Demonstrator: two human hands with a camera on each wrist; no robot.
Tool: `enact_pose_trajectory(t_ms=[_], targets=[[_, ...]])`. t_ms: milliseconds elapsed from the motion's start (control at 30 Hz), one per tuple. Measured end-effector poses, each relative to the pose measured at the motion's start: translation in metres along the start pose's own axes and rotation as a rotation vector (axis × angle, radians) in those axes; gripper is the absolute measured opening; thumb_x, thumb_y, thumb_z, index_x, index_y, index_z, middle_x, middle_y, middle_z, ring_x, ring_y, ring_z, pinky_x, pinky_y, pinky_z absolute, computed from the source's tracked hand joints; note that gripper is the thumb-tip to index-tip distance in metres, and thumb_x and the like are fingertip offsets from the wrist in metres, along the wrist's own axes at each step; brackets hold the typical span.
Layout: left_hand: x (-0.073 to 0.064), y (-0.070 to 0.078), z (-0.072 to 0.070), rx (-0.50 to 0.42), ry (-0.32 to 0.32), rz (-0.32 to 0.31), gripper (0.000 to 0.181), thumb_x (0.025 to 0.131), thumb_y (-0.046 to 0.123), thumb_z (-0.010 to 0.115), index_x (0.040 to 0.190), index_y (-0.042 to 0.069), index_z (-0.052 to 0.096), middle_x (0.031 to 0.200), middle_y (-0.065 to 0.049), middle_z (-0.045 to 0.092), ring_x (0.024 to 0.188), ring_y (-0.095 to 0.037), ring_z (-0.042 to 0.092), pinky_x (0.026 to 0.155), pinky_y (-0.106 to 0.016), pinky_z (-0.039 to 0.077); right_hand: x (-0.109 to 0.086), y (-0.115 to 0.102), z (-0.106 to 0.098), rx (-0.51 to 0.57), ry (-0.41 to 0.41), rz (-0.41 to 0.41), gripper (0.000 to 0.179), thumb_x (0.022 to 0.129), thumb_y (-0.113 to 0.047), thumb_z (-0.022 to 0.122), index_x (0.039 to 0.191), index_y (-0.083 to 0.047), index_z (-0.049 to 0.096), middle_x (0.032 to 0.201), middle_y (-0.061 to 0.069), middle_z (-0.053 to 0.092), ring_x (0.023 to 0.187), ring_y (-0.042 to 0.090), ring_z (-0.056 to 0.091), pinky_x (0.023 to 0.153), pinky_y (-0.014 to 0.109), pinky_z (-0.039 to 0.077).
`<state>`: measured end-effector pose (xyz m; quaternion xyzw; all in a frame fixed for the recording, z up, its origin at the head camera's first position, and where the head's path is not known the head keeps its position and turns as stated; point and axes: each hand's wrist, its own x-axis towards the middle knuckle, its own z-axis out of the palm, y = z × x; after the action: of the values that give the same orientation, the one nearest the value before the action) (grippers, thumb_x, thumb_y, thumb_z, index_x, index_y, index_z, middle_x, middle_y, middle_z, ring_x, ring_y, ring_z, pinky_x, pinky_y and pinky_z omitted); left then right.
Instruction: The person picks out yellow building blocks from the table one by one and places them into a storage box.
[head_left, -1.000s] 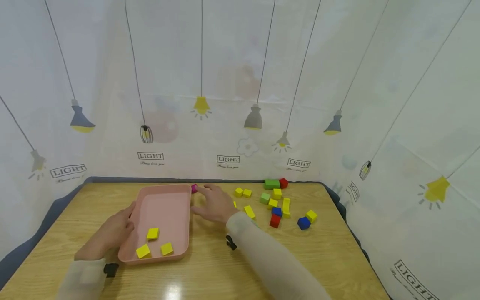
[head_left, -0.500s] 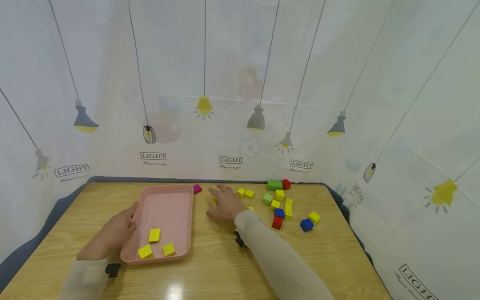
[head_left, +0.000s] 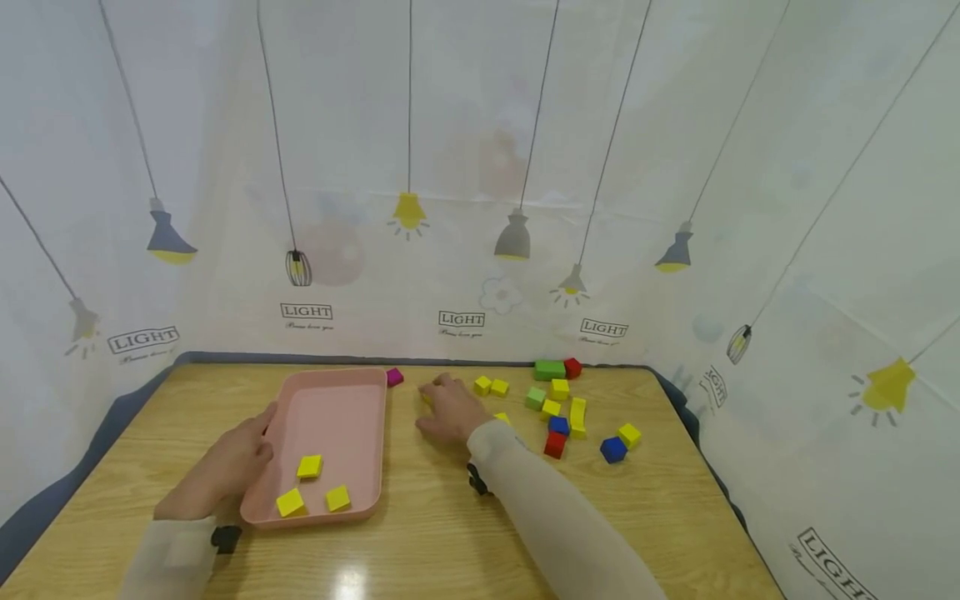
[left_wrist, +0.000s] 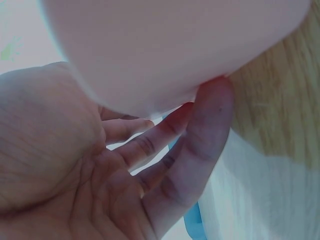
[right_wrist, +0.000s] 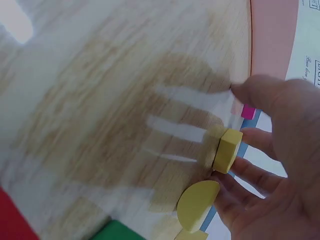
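Note:
In the head view my left hand (head_left: pixel 221 471) holds the left wall of a shallow pink tray (head_left: pixel 382 433). The left wrist view shows its bent fingers (left_wrist: pixel 212 120) against the outside of the tray; the thumb tip is hidden there. Three yellow blocks, one of them a flat square block (head_left: pixel 310 467), lie at the tray's near end. My right hand (head_left: pixel 452 408) is low over the table, right of the tray. In the right wrist view its fingers are at the far side of a yellow block (right_wrist: pixel 227 151), with the thumb apart from it. A yellow half-round block (right_wrist: pixel 197 205) lies beside that.
A magenta block (head_left: pixel 394 377) sits by the tray's far right corner. Right of my right hand are scattered yellow blocks (head_left: pixel 500 387), a long green block (head_left: pixel 550 370), red blocks (head_left: pixel 555 445) and blue blocks (head_left: pixel 613 450). A printed curtain (head_left: pixel 465 275) stands behind the table.
My right hand has moved right, away from the magenta block and the tray's edge, to a yellow block. The left hand stays at the tray.

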<state>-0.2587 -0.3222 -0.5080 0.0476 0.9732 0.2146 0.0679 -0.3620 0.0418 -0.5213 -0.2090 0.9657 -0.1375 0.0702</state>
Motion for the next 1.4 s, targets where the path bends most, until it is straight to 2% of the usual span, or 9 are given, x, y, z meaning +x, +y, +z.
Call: enact_pose_trajectory(t_ms=[133,200,367,500,600,800,1000,1267,1400], targets=[[-0.001,0.001,-0.001,-0.002,0.002,-0.001,0.075,0.114,0.002,0.058,0.176,-0.018,0.022,0.172,-0.05,0.04,0.141,-0.057,0.063,0.124,-0.077,0.053,-0.002,-0.002,-0.002,0.038,0.018,0.007,0.046,0.112,-0.026,0.078,0.156,-0.015,0.073,0.162,0.012,0.065,0.147,0.031,0.064,0.133,0.047,0.055],[-0.001,0.0,-0.001,-0.001,0.005,0.001,0.075,0.113,0.001,0.058,0.176,-0.018,0.022,0.171,-0.05,0.041,0.134,-0.054,0.065,0.122,-0.075,0.056,-0.002,-0.003,-0.003,0.061,0.021,0.011,0.039,0.112,-0.02,0.077,0.15,-0.014,0.077,0.156,0.012,0.068,0.142,0.03,0.065,0.132,0.047,0.057],[-0.001,-0.001,-0.001,0.0,0.011,0.004,0.075,0.113,0.001,0.058,0.176,-0.018,0.023,0.171,-0.05,0.042,0.123,-0.048,0.065,0.116,-0.07,0.062,-0.002,-0.003,-0.004,0.071,0.023,0.001,0.031,0.112,-0.011,0.077,0.143,-0.012,0.081,0.147,0.011,0.073,0.135,0.028,0.069,0.129,0.045,0.059],[0.0,-0.001,-0.002,0.01,0.015,0.008,0.075,0.112,0.001,0.059,0.176,-0.018,0.023,0.17,-0.051,0.042,0.127,-0.051,0.065,0.117,-0.071,0.061,-0.002,-0.002,-0.004,0.065,0.023,0.0,0.03,0.111,-0.008,0.077,0.141,-0.012,0.082,0.144,0.011,0.075,0.132,0.026,0.071,0.127,0.043,0.061],[-0.001,-0.001,-0.002,0.006,0.008,-0.001,0.076,0.113,0.002,0.059,0.176,-0.018,0.022,0.171,-0.051,0.041,0.136,-0.056,0.063,0.123,-0.077,0.054,-0.002,-0.002,-0.004,0.072,0.021,0.004,0.031,0.111,-0.007,0.077,0.141,-0.012,0.082,0.144,0.011,0.075,0.13,0.025,0.071,0.126,0.041,0.062],[0.0,-0.001,-0.002,0.0,0.001,-0.005,0.076,0.114,0.003,0.058,0.176,-0.018,0.021,0.172,-0.051,0.038,0.145,-0.061,0.059,0.125,-0.079,0.049,-0.006,-0.003,-0.007,0.089,0.031,-0.001,0.031,0.11,-0.005,0.077,0.141,-0.01,0.082,0.143,0.012,0.075,0.127,0.024,0.071,0.124,0.041,0.063],[0.001,0.0,-0.001,0.0,-0.005,-0.006,0.076,0.114,0.004,0.058,0.176,-0.018,0.021,0.171,-0.052,0.039,0.148,-0.063,0.057,0.126,-0.079,0.049,-0.011,-0.002,-0.01,0.09,0.049,-0.017,0.033,0.11,-0.007,0.078,0.143,-0.009,0.081,0.142,0.011,0.074,0.125,0.023,0.071,0.121,0.039,0.065],[0.0,0.003,0.0,0.007,0.001,-0.011,0.076,0.113,0.003,0.06,0.176,-0.018,0.021,0.17,-0.052,0.041,0.133,-0.055,0.064,0.123,-0.078,0.053,-0.014,-0.002,-0.011,0.096,0.073,-0.019,0.035,0.112,-0.012,0.079,0.146,-0.011,0.08,0.144,0.009,0.073,0.126,0.021,0.07,0.121,0.039,0.065],[0.0,0.005,0.001,0.006,-0.012,-0.036,0.077,0.114,0.004,0.059,0.177,-0.017,0.02,0.171,-0.051,0.039,0.14,-0.059,0.061,0.125,-0.078,0.05,-0.018,-0.002,-0.013,0.104,0.09,-0.021,0.034,0.112,-0.013,0.079,0.146,-0.011,0.08,0.146,0.01,0.073,0.128,0.022,0.071,0.121,0.04,0.065]])
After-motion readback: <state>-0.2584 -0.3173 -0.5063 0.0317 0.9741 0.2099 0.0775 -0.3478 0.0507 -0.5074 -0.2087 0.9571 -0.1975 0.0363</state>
